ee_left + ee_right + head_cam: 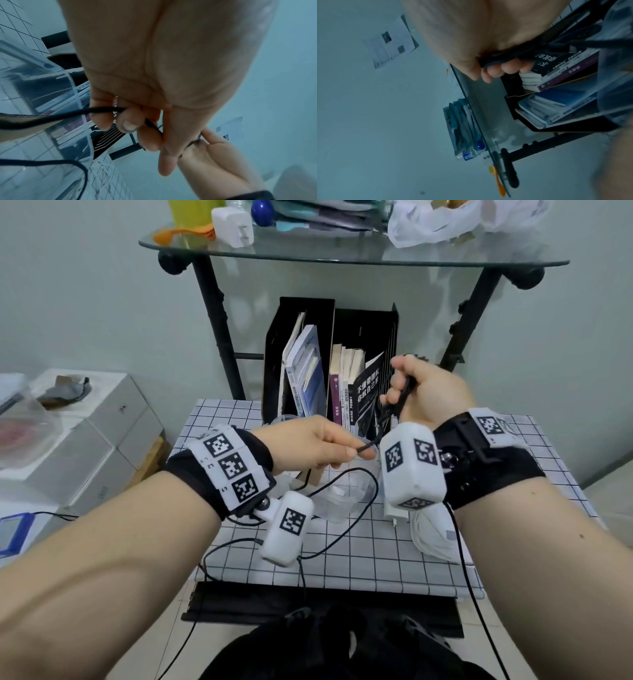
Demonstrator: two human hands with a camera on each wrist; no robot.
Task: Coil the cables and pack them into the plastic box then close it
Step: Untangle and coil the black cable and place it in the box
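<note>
While raised, right hand (424,392): fist gripping black cable (397,402) loops.
Left hand (315,445): level, pinching cable's run above worktop (376,553).

Soft, even room light is filling the head view with faint shadows and wide-angle bending at the edges, while both wrist views are running dim, blue-tinted and noisy, the right one smearing with motion blur.
</note>
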